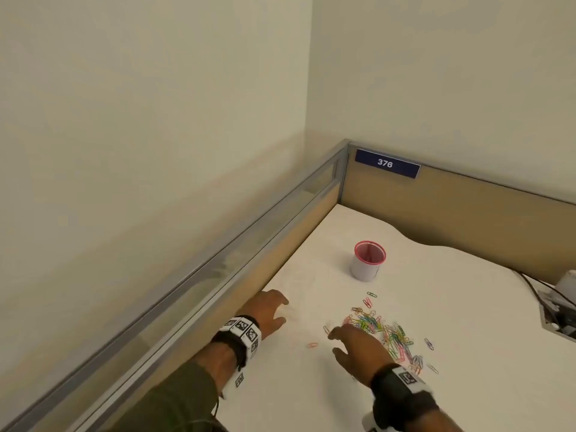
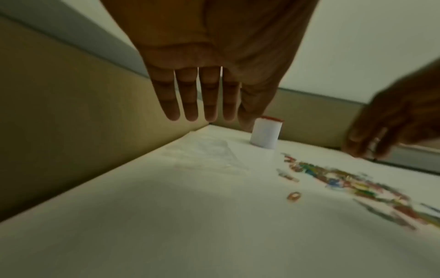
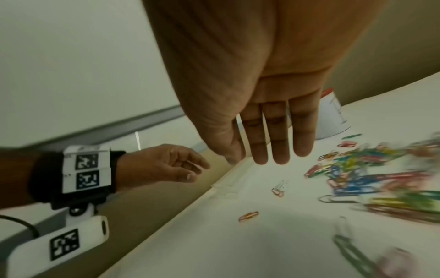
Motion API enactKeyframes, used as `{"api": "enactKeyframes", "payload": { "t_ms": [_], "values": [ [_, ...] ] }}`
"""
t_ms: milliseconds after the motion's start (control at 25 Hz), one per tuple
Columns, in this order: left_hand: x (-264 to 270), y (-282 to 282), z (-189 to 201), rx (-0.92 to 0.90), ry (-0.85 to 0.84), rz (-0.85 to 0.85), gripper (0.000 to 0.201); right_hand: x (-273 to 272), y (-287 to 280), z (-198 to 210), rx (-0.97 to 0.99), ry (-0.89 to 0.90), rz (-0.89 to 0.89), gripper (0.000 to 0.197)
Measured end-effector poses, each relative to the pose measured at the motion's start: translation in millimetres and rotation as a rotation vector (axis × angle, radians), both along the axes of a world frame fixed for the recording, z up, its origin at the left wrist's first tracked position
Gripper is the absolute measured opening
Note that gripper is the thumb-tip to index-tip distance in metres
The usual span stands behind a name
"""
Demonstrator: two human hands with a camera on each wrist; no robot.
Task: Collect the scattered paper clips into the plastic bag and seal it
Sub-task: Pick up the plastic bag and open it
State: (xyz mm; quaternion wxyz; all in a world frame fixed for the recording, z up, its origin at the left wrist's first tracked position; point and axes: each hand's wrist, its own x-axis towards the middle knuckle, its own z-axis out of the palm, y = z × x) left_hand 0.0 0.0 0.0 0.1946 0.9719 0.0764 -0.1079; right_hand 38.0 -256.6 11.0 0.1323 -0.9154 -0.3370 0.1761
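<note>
A heap of coloured paper clips (image 1: 385, 333) (image 2: 352, 184) (image 3: 371, 178) lies spread on the white desk (image 1: 311, 394). One pink clip (image 1: 312, 345) (image 2: 294, 196) (image 3: 248, 216) lies apart, nearer to me. The clear plastic bag (image 2: 204, 154) (image 3: 228, 186) lies flat by the left partition, faint against the desk. My left hand (image 1: 282, 311) (image 2: 212, 118) hovers over the near end of the bag, fingers straight, holding nothing. My right hand (image 1: 335, 342) (image 3: 259, 159) reaches over the left edge of the heap, fingers extended and empty.
A white cup with a red rim (image 1: 369, 260) (image 2: 265, 134) stands behind the clips. Low partition walls (image 1: 249, 263) close the desk's left and back sides. Cables and a white device (image 1: 558, 304) sit at the right edge.
</note>
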Motion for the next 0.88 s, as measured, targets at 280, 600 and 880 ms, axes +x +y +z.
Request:
{"api": "enactKeyframes", "payload": {
  "t_ms": [280, 600, 880],
  "values": [
    [52.0, 31.4, -46.1, 0.114, 0.189, -0.185, 0.068, 49.3, 108.1, -39.5, -0.210, 0.014, 0.032, 0.059],
    [58.0, 35.6, -55.2, 0.073, 0.120, -0.151, 0.030, 62.3, 129.3, -62.5, -0.281, -0.035, 0.007, 0.046],
    [62.4, 33.1, -49.6, 0.135, 0.084, -0.219, 0.023, 66.2, 133.8, -65.3, -0.250, -0.067, 0.007, 0.038]
  ]
}}
